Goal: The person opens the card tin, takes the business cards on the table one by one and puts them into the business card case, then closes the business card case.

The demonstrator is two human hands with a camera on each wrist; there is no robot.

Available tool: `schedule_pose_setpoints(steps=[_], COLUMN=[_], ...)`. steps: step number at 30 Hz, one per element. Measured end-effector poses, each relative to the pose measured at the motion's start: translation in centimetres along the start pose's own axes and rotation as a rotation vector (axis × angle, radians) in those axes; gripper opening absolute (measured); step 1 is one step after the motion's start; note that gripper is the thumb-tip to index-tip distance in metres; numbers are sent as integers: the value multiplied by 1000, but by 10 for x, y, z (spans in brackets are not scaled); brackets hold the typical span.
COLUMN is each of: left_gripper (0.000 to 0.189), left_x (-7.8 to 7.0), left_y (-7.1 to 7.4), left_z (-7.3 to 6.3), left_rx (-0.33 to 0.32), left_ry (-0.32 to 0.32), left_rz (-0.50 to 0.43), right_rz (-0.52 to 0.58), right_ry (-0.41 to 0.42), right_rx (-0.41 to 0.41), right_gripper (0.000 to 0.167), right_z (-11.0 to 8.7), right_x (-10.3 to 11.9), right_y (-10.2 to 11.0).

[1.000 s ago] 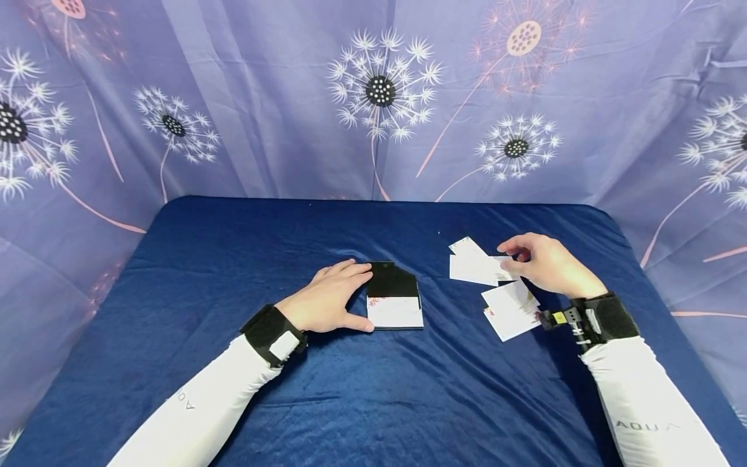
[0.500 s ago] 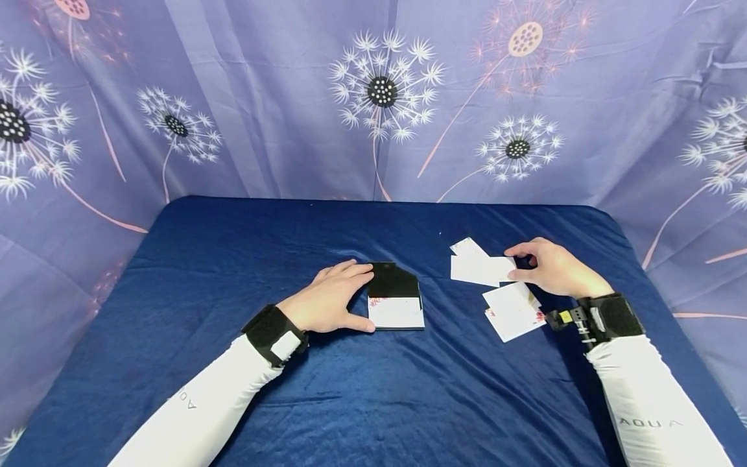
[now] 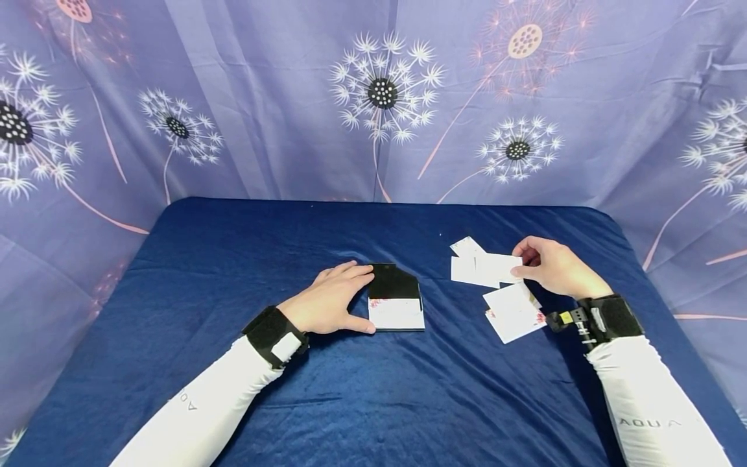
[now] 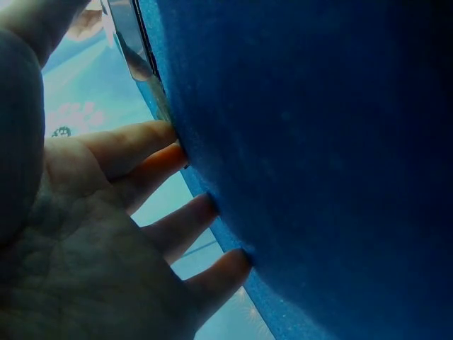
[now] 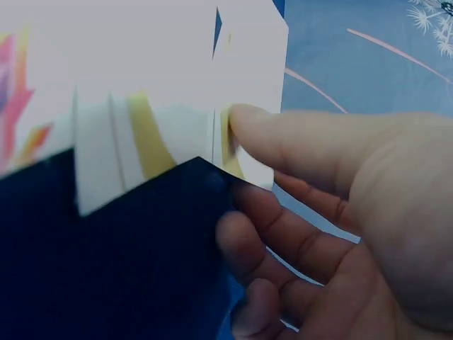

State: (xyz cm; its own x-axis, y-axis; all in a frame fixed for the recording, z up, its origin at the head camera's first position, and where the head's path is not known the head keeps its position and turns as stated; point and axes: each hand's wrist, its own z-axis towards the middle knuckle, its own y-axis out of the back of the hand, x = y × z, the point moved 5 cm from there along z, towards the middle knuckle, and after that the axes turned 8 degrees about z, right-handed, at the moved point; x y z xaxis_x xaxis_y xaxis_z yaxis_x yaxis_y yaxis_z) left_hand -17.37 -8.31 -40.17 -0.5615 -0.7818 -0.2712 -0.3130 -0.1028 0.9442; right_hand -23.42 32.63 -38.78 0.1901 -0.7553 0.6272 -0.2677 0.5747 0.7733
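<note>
In the head view a black card case (image 3: 393, 281) lies mid-table, its lower part filled by white cards (image 3: 398, 315) with a red floral print. My left hand (image 3: 328, 302) rests along the case's left side, fingers spread and thumb at the near corner. The left wrist view shows its fingertips (image 4: 237, 263) down at the blue cloth. My right hand (image 3: 557, 267) pinches the right end of a white card (image 3: 497, 266), thumb (image 5: 251, 127) on its face over a gold stripe in the right wrist view. Other white cards (image 3: 469, 273) lie under and beside the held one.
Nearer the table's front, more overlapping white cards (image 3: 512, 314) with red and gold print lie below my right hand. Dark blue velvety cloth (image 3: 262, 240) covers the table. A lilac curtain (image 3: 292, 117) with dandelion prints stands around the back and sides.
My right hand has shifted slightly right and now pinches the card's right end. That card has moved a little to the right over the others. My left hand and the case stay put.
</note>
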Motion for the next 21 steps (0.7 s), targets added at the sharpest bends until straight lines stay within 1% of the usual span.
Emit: schedule_pose_setpoints(steps=[3, 5, 9, 12, 18, 21], left_gripper=[99, 99, 99, 99, 99, 99], left_x=[0, 0, 0, 0, 1, 1], left_y=[-1, -1, 0, 0, 0, -1], left_z=[0, 1, 1, 1, 1, 1], left_rx=[3, 4, 6, 7, 0, -5], left_ry=[1, 1, 0, 0, -2, -5], left_rz=[-1, 1, 3, 2, 3, 5], right_rz=[26, 31, 50, 84, 160, 180], right_ry=[0, -3, -23, -34, -36, -30], right_rx=[-21, -32, -41, -42, -52, -60], right_gripper=[17, 16, 18, 20, 23, 23], right_z=[0, -1, -3, -4, -1, 0], right_x=[-3, -4, -6, -6, -3, 0], right_y=[2, 3, 6, 7, 8, 8])
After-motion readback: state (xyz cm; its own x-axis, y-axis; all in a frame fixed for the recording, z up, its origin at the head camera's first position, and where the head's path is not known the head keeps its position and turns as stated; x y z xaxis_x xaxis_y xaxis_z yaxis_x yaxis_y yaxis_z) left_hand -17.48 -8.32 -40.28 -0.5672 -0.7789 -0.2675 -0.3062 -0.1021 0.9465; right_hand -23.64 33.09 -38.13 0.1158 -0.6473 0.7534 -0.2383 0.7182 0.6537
